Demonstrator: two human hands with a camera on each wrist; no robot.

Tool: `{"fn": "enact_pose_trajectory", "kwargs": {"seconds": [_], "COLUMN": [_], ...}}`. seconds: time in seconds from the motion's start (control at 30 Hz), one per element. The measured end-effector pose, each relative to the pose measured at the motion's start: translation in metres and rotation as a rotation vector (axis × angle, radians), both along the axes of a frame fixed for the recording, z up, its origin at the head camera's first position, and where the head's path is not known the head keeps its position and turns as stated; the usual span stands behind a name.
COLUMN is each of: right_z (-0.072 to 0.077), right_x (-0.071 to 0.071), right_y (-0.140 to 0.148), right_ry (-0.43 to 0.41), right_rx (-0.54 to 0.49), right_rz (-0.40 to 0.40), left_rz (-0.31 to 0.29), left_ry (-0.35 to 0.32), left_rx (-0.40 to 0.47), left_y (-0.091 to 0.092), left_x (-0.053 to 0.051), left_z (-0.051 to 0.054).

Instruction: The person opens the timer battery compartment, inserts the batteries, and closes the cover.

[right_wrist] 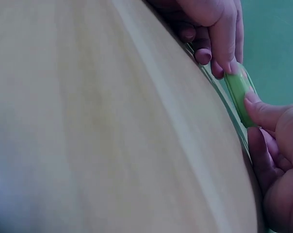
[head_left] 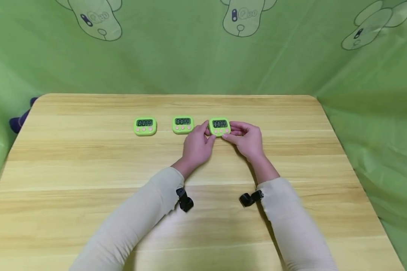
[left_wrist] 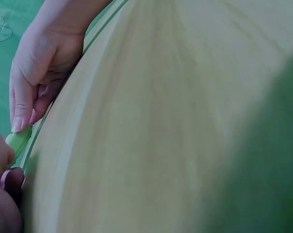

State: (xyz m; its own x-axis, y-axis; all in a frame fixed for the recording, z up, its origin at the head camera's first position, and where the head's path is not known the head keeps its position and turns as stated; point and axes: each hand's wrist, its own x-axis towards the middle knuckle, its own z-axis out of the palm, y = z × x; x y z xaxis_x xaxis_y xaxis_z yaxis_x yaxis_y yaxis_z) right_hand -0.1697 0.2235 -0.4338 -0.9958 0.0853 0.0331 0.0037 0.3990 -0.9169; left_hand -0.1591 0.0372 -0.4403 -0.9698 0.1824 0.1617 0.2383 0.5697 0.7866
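Note:
Three light-green digital timers with pink buttons and dark displays stand out in the head view. My left hand (head_left: 197, 145) pinches the rightmost timer (head_left: 219, 127) at its left side, thumb by the lower corner. On the opposite side my right hand (head_left: 249, 141) grips the same timer, thumb at the lower right edge and fingers behind. The green rim of this timer (right_wrist: 238, 90) shows between both hands in the right wrist view. Just left of my left hand lies the middle timer (head_left: 182, 125), and the left timer (head_left: 145, 126) lies farther along.
The wooden table (head_left: 98, 165) extends around the timers, its far edge behind them. A green curtain (head_left: 176, 67) with printed cartoon animal heads hangs behind and beside it. A dark purple object (head_left: 17, 122) shows past the table's left edge.

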Motion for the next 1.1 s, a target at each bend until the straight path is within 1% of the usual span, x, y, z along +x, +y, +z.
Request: {"fn": "enact_pose_trajectory", "kwargs": {"seconds": [0.07, 0.17, 0.27, 0.43, 0.6, 0.73, 0.83, 0.93, 1.03, 1.1], "right_z": [0.000, 0.001, 0.001, 0.001, 0.001, 0.001, 0.002, 0.003, 0.004, 0.004], "right_x": [-0.002, -0.005, -0.006, -0.008, -0.008, -0.008, -0.009, -0.007, -0.004, 0.000], "right_y": [-0.002, -0.004, -0.005, -0.007, -0.009, -0.011, -0.012, -0.012, -0.012, -0.012], "right_ry": [-0.015, -0.019, -0.013, -0.012, -0.009, -0.015, -0.025, -0.030, -0.045, -0.046], "right_rx": [-0.003, 0.004, 0.026, 0.047, 0.059, 0.054, 0.041, 0.049, 0.057, 0.059], "right_rz": [-0.018, -0.044, -0.059, -0.095, -0.123, -0.122, -0.115, -0.100, -0.094, -0.092], "left_rz": [0.022, 0.036, 0.051, 0.058, 0.073, 0.088, 0.096, 0.098, 0.072, 0.040], "left_ry": [-0.005, -0.010, -0.016, -0.021, -0.015, -0.028, -0.040, -0.040, -0.047, -0.062], "left_rx": [0.002, -0.023, -0.083, -0.186, -0.230, -0.257, -0.252, -0.213, -0.140, -0.071], "left_y": [0.001, 0.004, 0.007, 0.012, 0.015, 0.014, 0.013, 0.010, 0.005, 0.000], "left_x": [-0.002, -0.005, -0.007, -0.011, -0.012, -0.012, -0.012, -0.011, -0.006, 0.000], "left_z": [-0.002, -0.003, -0.003, -0.001, 0.000, 0.001, 0.001, 0.000, 0.000, 0.003]}}
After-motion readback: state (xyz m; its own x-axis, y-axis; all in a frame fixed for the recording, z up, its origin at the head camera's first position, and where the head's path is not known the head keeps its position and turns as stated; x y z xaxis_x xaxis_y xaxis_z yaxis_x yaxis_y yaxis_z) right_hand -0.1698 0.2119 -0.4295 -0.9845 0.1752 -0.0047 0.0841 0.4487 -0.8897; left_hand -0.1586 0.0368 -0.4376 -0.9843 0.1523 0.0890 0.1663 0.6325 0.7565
